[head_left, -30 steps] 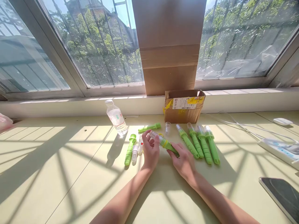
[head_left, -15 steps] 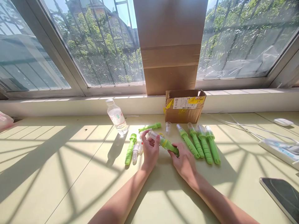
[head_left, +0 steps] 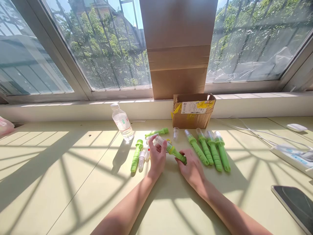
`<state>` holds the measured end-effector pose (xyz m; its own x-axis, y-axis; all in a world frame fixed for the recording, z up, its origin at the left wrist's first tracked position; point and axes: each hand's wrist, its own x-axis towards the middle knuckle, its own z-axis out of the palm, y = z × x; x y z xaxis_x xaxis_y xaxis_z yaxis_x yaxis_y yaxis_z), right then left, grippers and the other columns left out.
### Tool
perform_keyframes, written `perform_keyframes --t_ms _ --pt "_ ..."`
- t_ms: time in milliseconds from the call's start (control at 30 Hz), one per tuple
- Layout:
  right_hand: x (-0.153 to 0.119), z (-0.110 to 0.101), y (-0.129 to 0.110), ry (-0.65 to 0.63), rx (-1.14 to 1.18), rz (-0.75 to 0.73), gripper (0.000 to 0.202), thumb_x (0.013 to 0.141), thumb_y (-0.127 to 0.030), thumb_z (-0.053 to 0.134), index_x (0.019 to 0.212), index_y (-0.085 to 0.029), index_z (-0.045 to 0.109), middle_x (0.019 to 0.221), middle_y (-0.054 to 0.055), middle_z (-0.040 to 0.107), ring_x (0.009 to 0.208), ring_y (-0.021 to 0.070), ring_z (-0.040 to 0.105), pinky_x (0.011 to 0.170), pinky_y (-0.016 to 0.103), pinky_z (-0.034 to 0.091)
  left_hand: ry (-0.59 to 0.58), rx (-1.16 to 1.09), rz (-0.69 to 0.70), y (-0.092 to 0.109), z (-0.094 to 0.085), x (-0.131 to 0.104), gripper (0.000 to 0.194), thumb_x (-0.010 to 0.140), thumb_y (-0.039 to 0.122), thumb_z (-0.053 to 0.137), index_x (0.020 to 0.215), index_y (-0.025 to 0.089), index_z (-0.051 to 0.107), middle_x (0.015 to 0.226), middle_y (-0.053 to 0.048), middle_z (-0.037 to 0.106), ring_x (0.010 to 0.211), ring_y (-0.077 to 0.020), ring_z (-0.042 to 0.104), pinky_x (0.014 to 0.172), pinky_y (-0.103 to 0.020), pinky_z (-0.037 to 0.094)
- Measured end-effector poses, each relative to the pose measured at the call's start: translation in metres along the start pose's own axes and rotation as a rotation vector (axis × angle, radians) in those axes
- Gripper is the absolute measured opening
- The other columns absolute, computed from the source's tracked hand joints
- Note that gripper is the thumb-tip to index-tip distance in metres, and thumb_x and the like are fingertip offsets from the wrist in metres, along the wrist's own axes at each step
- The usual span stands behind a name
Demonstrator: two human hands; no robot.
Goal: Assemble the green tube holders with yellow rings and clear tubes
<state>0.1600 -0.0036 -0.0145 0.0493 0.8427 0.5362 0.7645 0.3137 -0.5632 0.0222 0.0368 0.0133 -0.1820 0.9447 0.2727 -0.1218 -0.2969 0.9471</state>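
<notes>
Between my hands a green ribbed plastic tube [head_left: 176, 154] is held at a slant, its clear cap [head_left: 159, 140] pointing up and left. My left hand [head_left: 157, 159] is closed around the cap end, fingers partly hiding it. My right hand [head_left: 192, 167] grips the lower green end. Left of my left hand lie an uncapped green tube [head_left: 136, 156] and a small clear vial with a white top [head_left: 141, 160]. Another green tube [head_left: 158, 132] lies behind it. Several capped green tubes [head_left: 212, 150] rest in a row right of my right hand.
A clear loose cap [head_left: 175, 133] stands before an open cardboard box [head_left: 192, 117]. A water bottle [head_left: 122, 124] stands at the back left. At the right are a power strip [head_left: 293, 156], white cables [head_left: 251, 129] and a phone [head_left: 295, 205]. Windows line the back.
Almost nothing differs. Both hands keep their hold on the capped green tube, with only a very slight shift.
</notes>
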Motion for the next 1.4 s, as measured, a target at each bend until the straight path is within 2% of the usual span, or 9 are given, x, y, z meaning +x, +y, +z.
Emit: perform_keyframes --t_ms 267,433,667,833,933,1033,1200,1300,1400 --pt "0.0000 -0.0008 -0.0018 -0.049 -0.075 -0.026 0.023 0.094 -0.028 0.052 0.112 -0.020 0.064 0.097 0.006 0.071 0.078 0.0200 0.066 0.058 0.027 0.043 0.023 0.003 -0.031 -0.0016 -0.0005 0.0020 0.054 0.087 0.051 0.066 0.125 0.023 0.039 0.070 0.003 0.064 0.066 -0.0174 0.066 0.063 -0.031 0.054" --pt "-0.0012 0.0012 0.0002 0.004 -0.059 0.003 0.016 0.093 -0.029 0.053 0.098 -0.019 0.064 0.091 0.005 0.069 0.071 0.0187 0.064 0.057 0.027 0.043 0.019 -0.013 -0.039 -0.0005 -0.0006 0.0021 0.056 0.087 0.051 0.067 0.126 0.023 0.038 0.073 0.002 0.066 0.069 -0.0180 0.067 0.067 -0.033 0.055" --pt "0.0002 -0.0016 -0.0036 -0.049 -0.041 -0.035 0.024 0.097 -0.030 0.048 0.111 -0.018 0.063 0.097 0.008 0.070 0.080 0.0206 0.066 0.061 0.028 0.045 0.048 0.038 -0.047 -0.0012 -0.0021 0.0023 0.058 0.088 0.054 0.065 0.129 0.023 0.039 0.063 0.006 0.058 0.059 -0.0160 0.061 0.059 -0.030 0.050" --pt "-0.0002 -0.0017 -0.0026 -0.043 -0.039 -0.014 0.018 0.096 -0.030 0.049 0.097 -0.019 0.063 0.089 0.006 0.068 0.075 0.0200 0.064 0.059 0.028 0.044 0.052 0.031 -0.066 -0.0002 -0.0015 0.0015 0.059 0.087 0.054 0.065 0.130 0.023 0.038 0.066 0.005 0.060 0.061 -0.0166 0.063 0.061 -0.030 0.051" --pt "-0.0005 -0.0021 -0.0034 -0.084 -0.036 -0.044 0.022 0.099 -0.028 0.044 0.102 -0.019 0.064 0.090 0.006 0.070 0.078 0.0208 0.065 0.062 0.029 0.044 0.046 0.042 -0.051 0.0007 -0.0011 0.0010 0.055 0.089 0.052 0.064 0.129 0.023 0.039 0.067 0.004 0.061 0.061 -0.0164 0.063 0.061 -0.030 0.051" --pt "-0.0006 -0.0005 -0.0034 -0.051 -0.035 -0.029 0.023 0.097 -0.031 0.047 0.111 -0.018 0.062 0.098 0.008 0.070 0.078 0.0207 0.065 0.060 0.029 0.045 0.031 0.034 -0.039 0.0006 -0.0012 0.0011 0.053 0.090 0.050 0.063 0.128 0.023 0.038 0.072 0.002 0.064 0.065 -0.0166 0.065 0.062 -0.031 0.052" --pt "-0.0009 -0.0005 -0.0031 -0.035 -0.055 -0.053 0.021 0.098 -0.030 0.046 0.099 -0.019 0.064 0.090 0.007 0.069 0.074 0.0199 0.064 0.058 0.028 0.043 0.033 0.031 -0.038 0.0010 -0.0007 0.0008 0.053 0.089 0.051 0.064 0.127 0.023 0.039 0.069 0.004 0.062 0.061 -0.0152 0.062 0.061 -0.030 0.051" --pt "-0.0013 -0.0014 -0.0038 -0.055 -0.065 -0.086 0.028 0.101 -0.025 0.039 0.108 -0.018 0.065 0.089 0.008 0.070 0.078 0.0200 0.064 0.063 0.028 0.044 0.024 0.026 -0.038 0.0025 0.0000 -0.0003 0.054 0.088 0.051 0.065 0.126 0.024 0.039 0.067 0.005 0.060 0.061 -0.0156 0.061 0.061 -0.030 0.051" --pt "-0.0020 0.0006 -0.0028 -0.022 -0.047 -0.074 0.028 0.100 -0.030 0.042 0.116 -0.016 0.061 0.098 0.010 0.069 0.079 0.0206 0.065 0.060 0.028 0.045 0.018 0.030 -0.040 0.0032 0.0002 -0.0009 0.055 0.087 0.052 0.065 0.127 0.024 0.039 0.067 0.005 0.060 0.061 -0.0155 0.061 0.061 -0.030 0.050"
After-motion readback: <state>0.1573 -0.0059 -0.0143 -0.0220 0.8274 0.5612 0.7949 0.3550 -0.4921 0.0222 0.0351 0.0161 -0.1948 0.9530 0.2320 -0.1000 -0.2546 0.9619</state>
